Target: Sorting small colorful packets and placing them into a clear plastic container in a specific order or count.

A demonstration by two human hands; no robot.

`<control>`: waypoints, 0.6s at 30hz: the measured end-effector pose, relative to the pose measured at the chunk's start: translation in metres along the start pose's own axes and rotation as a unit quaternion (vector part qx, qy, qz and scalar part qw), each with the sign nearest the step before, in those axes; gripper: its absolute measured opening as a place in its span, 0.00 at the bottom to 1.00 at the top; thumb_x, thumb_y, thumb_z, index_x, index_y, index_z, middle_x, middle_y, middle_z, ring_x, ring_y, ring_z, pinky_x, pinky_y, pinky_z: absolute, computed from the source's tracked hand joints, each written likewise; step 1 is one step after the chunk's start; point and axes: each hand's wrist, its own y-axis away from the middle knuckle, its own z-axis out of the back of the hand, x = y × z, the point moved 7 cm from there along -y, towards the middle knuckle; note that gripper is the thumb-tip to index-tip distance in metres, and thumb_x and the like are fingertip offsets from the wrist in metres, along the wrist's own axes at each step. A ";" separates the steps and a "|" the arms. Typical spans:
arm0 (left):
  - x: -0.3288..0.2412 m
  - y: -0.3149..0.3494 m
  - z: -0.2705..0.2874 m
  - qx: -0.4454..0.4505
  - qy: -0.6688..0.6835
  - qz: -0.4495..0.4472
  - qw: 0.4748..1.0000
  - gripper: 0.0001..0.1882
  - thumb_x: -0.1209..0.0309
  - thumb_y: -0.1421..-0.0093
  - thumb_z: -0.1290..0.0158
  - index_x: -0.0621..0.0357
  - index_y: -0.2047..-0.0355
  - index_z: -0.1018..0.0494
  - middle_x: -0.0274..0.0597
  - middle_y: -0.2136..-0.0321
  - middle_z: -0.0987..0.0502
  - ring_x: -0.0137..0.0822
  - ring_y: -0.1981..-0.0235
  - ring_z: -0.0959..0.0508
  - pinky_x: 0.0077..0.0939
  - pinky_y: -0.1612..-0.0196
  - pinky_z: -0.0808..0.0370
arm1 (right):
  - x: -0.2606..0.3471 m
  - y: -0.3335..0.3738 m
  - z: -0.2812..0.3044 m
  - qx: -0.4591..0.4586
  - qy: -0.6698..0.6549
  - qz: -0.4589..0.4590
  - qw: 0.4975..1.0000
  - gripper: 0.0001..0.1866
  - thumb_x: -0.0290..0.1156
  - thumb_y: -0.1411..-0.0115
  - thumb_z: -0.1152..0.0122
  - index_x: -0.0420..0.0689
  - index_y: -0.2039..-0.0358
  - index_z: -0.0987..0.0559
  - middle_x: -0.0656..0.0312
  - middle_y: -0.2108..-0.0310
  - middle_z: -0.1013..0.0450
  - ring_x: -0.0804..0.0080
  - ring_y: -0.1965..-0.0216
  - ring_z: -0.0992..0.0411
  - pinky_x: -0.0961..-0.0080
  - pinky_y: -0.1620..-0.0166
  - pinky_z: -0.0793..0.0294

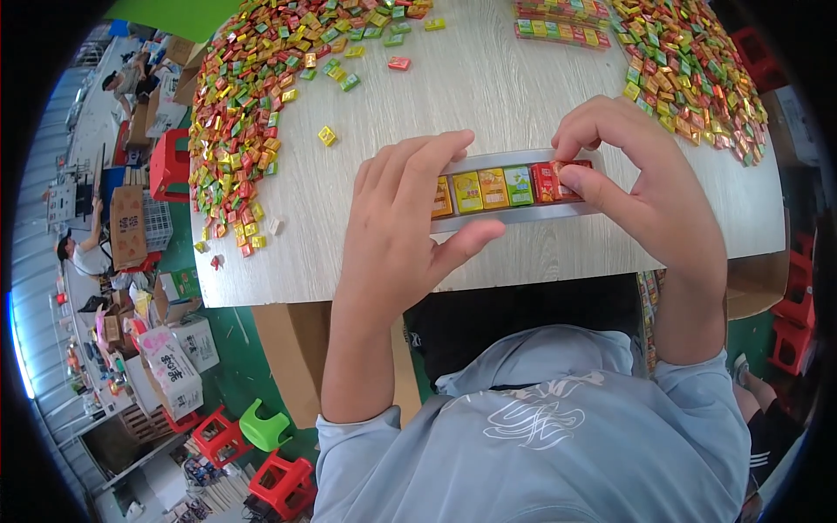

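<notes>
Lying between the two hands, the long, narrow, silver-grey tray (514,215) sat near the worktop's front edge. Inside stood a single row of small, shiny cartons: an orange one (442,197) at nine o'clock, then yellow (469,191), yellow-orange (493,187), green (519,186), and red cartons (544,182) toward three o'clock. The visible stretch looked filled, so this row seemed well advanced; the left end lay hidden under the hand, so whether it was full could not be told.

The left hand (390,205) straddled that end, its thumb and fingers apart on either side; whether they pressed on the tray was unclear. The right hand (649,179) had its thumb and forefinger pinched on the red cartons at three o'clock, which perhaps were not fully seated.

Further out, at half past twelve, lay stacked strips of multicoloured cartons (562,33), apparently rows already done. Much seemed left: a large loose heap of red, yellow and green cartons (253,96) spread at ten o'clock, another mixed heap (697,78) at two, and a lone yellow carton (327,136) between nine and ten, all on the pale wood-grain worktop (488,83).
</notes>
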 end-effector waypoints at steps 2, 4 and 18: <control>-0.005 0.000 0.002 -0.019 -0.032 -0.020 0.999 0.33 0.53 0.44 0.32 0.51 0.41 0.25 0.43 0.47 0.23 0.47 0.46 0.24 0.44 0.42 0.30 | 0.003 -0.003 0.000 0.004 0.000 0.012 1.000 0.07 0.25 0.40 0.35 0.40 0.62 0.21 0.59 0.58 0.24 0.67 0.56 0.28 0.71 0.48 0.30; -0.015 0.000 0.004 -0.039 -0.065 -0.039 0.996 0.32 0.52 0.45 0.32 0.49 0.42 0.24 0.41 0.47 0.23 0.46 0.46 0.24 0.43 0.41 0.31 | 0.006 -0.006 0.000 0.009 -0.001 0.023 1.000 0.07 0.24 0.40 0.36 0.40 0.61 0.22 0.59 0.59 0.24 0.67 0.57 0.29 0.71 0.49 0.30; -0.039 0.001 -0.003 -0.084 -0.124 -0.111 0.982 0.26 0.59 0.49 0.30 0.46 0.49 0.19 0.39 0.42 0.24 0.48 0.42 0.25 0.44 0.40 0.33 | 0.004 -0.009 -0.003 0.039 0.028 0.047 0.998 0.11 0.26 0.42 0.32 0.40 0.61 0.22 0.58 0.57 0.24 0.61 0.55 0.28 0.69 0.49 0.29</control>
